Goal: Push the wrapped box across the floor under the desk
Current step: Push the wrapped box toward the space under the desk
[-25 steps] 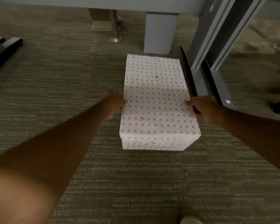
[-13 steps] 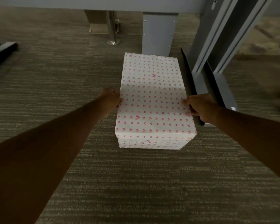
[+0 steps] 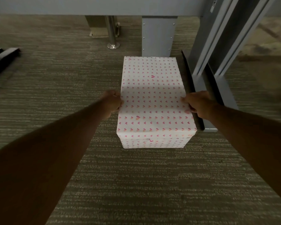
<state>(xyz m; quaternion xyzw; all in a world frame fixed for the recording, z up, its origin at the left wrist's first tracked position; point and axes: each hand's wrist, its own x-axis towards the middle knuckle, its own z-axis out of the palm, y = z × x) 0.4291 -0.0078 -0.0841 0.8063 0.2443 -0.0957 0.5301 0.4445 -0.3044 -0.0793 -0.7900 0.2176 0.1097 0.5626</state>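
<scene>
- The wrapped box [image 3: 154, 101], white paper with small pink hearts, sits on the carpeted floor [image 3: 55, 88], its far end just before the grey desk [image 3: 104, 5] leg [image 3: 157, 36].
- The left hand [image 3: 112, 103] and right hand [image 3: 196, 104] press its long sides, fingers curled onto the top edges.
- A white label [image 3: 214, 4] on the right upright reads "R".

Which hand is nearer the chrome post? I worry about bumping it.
Left. The left hand grips the box's left side, below the chrome post; the right hand is across the box, by the desk leg.
</scene>
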